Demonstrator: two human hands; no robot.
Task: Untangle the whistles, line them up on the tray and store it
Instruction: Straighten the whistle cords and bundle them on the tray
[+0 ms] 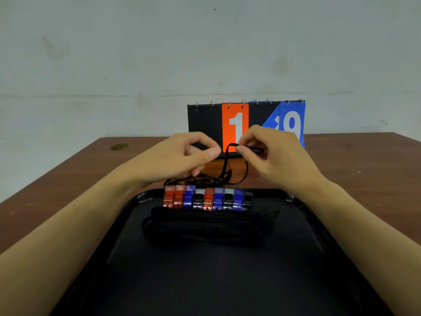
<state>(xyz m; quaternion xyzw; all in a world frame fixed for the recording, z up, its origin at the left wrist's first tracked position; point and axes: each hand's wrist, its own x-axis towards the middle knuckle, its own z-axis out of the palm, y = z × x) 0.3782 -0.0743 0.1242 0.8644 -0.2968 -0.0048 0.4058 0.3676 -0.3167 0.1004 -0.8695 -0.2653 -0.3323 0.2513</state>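
whistles (pixel 207 199) stood in a tight row of nine along the far edge of a black tray (pixel 319 236), side by side and touching: two red at the left, then blue, black, red, blue, black, blue and a dark one at the right end. their black cords (pixel 205 226) lay bunched in a loose heap on the tray just in front of the row, nearer the person.

beyond the row, above the brown wooden table (pixel 57 179), both hands were raised close together. the right hand (pixel 278 160) pinched a black lanyard (pixel 237 169) between thumb and fingertips at the top of its loop, and the loop hung down from there to a tangle of cord resting on the table just behind the whistles. the left hand (pixel 182 156) had its thumb and forefinger curled toward each other beside that loop; whether it actually gripped a strand could not be told, though cord ran under its lower fingers.

a flip scoreboard (pixel 205 119) stood upright at the back of the table against a pale wall (pixel 136 53), showing a white 1 on an orange card and a 9 on a blue card, with one blue card folded at an angle. a small greenish stain (pixel 119 146) marked the tabletop at the far left.
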